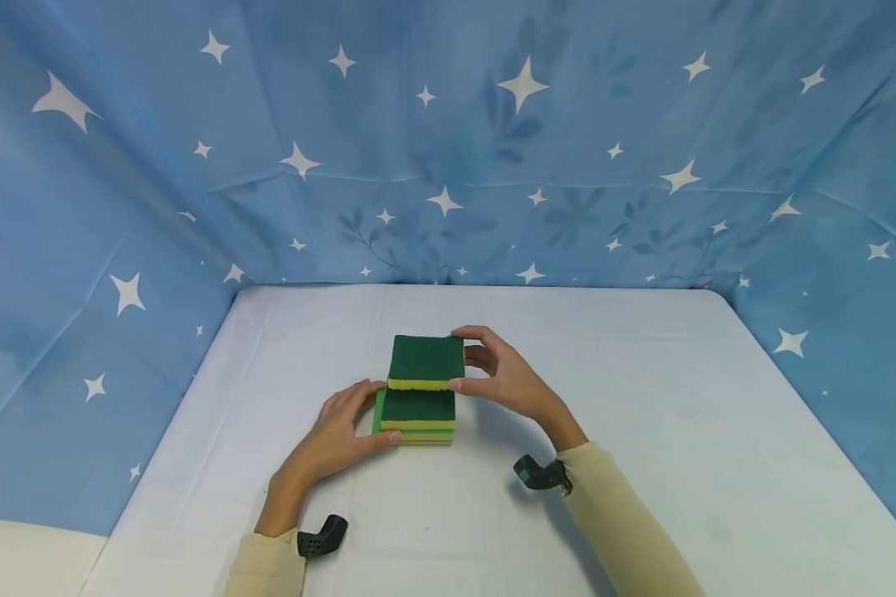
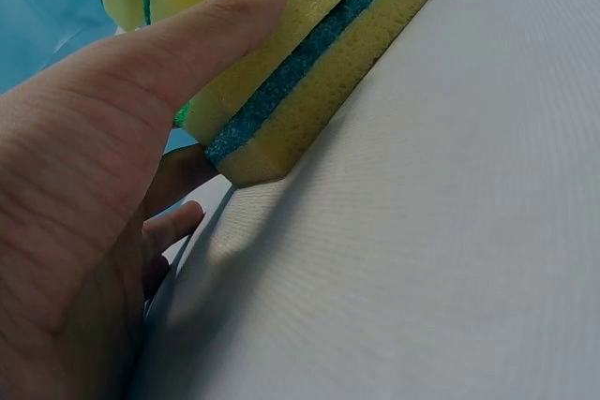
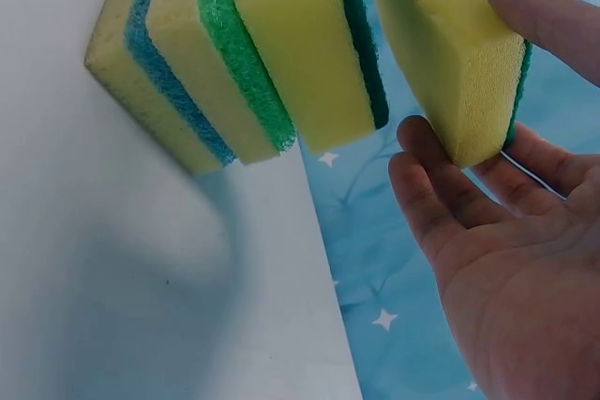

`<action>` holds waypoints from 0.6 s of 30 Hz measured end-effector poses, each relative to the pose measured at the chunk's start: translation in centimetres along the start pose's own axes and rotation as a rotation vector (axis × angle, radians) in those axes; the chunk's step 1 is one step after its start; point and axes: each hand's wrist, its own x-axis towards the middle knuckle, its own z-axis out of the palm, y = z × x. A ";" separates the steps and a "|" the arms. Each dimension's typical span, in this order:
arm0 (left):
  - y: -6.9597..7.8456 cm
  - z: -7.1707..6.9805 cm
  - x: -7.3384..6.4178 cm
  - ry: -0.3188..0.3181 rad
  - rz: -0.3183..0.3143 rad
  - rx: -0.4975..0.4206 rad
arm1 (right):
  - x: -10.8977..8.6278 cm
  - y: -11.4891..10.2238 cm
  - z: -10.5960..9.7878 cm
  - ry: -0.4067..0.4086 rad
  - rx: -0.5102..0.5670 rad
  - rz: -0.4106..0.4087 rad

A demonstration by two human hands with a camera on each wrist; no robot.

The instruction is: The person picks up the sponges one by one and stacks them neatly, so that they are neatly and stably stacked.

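Note:
My right hand (image 1: 513, 380) pinches a yellow sponge with a dark green scouring side (image 1: 427, 358) between thumb and fingers. In the right wrist view a gap shows between this sponge and the stack below it. The stack's top sponge (image 1: 418, 405) is also yellow with a dark green face. Under it lie a sponge with a bright green layer (image 3: 234, 53) and, on the table, one with a blue layer (image 3: 164, 53). My left hand (image 1: 338, 431) holds the stack at its left side, thumb on the front and fingers toward the back.
A white-covered table (image 1: 642, 414) carries the stack near its middle. Blue curtains with white stars (image 1: 448, 166) hang behind it and at both sides. A black wrist camera (image 1: 323, 537) sits on the left wrist, another black camera (image 1: 539, 474) on the right.

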 end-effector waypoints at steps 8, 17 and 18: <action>0.1 -0.1 -0.2 -0.004 -0.023 0.006 | -0.5 -0.1 0.3 -0.019 0.027 0.004; 0.2 0.0 -0.2 0.000 -0.033 0.003 | -0.9 0.2 0.5 -0.027 0.006 -0.010; 0.2 0.0 -0.1 0.000 -0.032 0.002 | -0.9 0.2 0.5 -0.028 0.005 -0.012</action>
